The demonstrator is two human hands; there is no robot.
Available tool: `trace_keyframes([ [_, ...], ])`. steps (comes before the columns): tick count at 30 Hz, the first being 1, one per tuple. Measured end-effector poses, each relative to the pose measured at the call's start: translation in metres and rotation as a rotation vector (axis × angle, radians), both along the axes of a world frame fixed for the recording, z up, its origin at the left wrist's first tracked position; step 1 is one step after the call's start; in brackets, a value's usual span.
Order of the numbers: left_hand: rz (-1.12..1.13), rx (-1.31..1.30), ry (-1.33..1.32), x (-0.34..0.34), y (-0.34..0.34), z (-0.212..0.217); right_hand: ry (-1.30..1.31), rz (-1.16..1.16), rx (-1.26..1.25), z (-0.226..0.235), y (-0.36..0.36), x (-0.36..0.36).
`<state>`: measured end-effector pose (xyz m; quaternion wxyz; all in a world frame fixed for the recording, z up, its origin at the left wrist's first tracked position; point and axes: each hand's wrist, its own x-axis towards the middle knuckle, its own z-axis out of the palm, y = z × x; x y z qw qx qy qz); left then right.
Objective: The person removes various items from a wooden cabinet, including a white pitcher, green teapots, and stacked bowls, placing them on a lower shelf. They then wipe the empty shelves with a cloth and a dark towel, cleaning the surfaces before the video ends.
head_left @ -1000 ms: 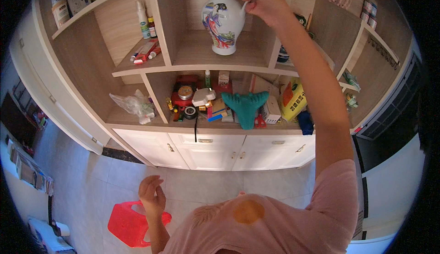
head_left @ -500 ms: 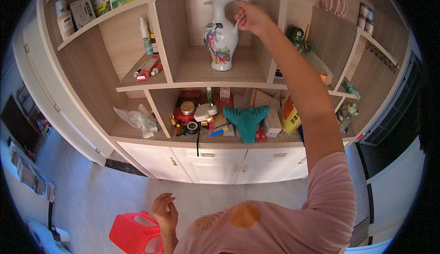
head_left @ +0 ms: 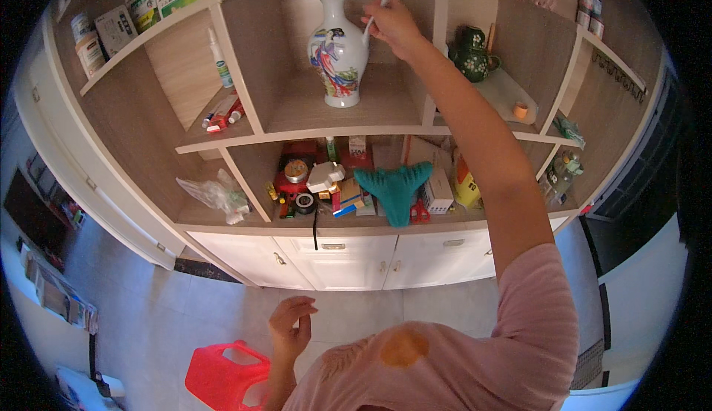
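A tall white porcelain jug (head_left: pixel 337 59) with a painted colourful figure, a round stopper and a long curved handle is upright in the middle cubby of the shelf unit. My right hand (head_left: pixel 394 27) reaches up from the right, its fingers closed around the jug's handle. The base overlaps the cubby floor; I cannot tell whether it rests there or hovers just above. Low in front of my body, my left hand (head_left: pixel 291 327) hangs with its fingers loosely bent and apart, holding nothing. Beneath it and to the left is a red plastic stool (head_left: pixel 215 378).
The shelf below holds a teal tail-shaped knitted thing (head_left: pixel 397 192), red scissors (head_left: pixel 420 212), a white box (head_left: pixel 439 191) and black tape (head_left: pixel 305 203). Right of the jug stands a dark green flowered pot (head_left: pixel 471 55). A wooden divider (head_left: pixel 248 63) borders the cubby.
The whole view has shifted slightly, moving shelf and jug left in the picture. My right hand keeps its grip on the handle. My left hand has moved a little right and up.
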<state>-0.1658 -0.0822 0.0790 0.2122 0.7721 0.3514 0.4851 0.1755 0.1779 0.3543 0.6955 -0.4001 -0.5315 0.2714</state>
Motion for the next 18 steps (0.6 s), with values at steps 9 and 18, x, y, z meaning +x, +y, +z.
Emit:
trace_keyframes([
  [9,-0.212,0.004,-0.315,0.065,0.103,0.108,-0.891,-0.192,0.269,-0.084,-0.129,-0.011],
  [18,0.048,-0.222,-0.186,0.18,0.289,0.172,-1.246,0.438,-0.558,-0.18,-0.293,0.089],
])
